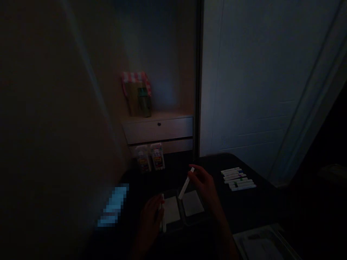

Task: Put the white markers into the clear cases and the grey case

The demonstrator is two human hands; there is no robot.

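Note:
My right hand (204, 182) is closed in a pinch round the upper end of a white marker pen (185, 185), which slants down to the left. The pen's lower end hangs over an open clear case (187, 223) with a pale insert in each half. At the case's left side, my left hand (150, 218) is closed round one or more white marker pens (163, 216) standing roughly lengthwise along its edge; how many is hidden by the fingers and the dark. Several more white markers (238, 179) lie in a row to the right of my right hand.
Two clear packs (157, 157) stand at the dark table's back edge. Another clear case (264, 242) lies at the lower right, and a pixelated bright patch (114, 206) shows at left. Behind, a green bottle (144, 104) stands on a drawer unit (159, 130) beside a red-checked cloth (134, 77).

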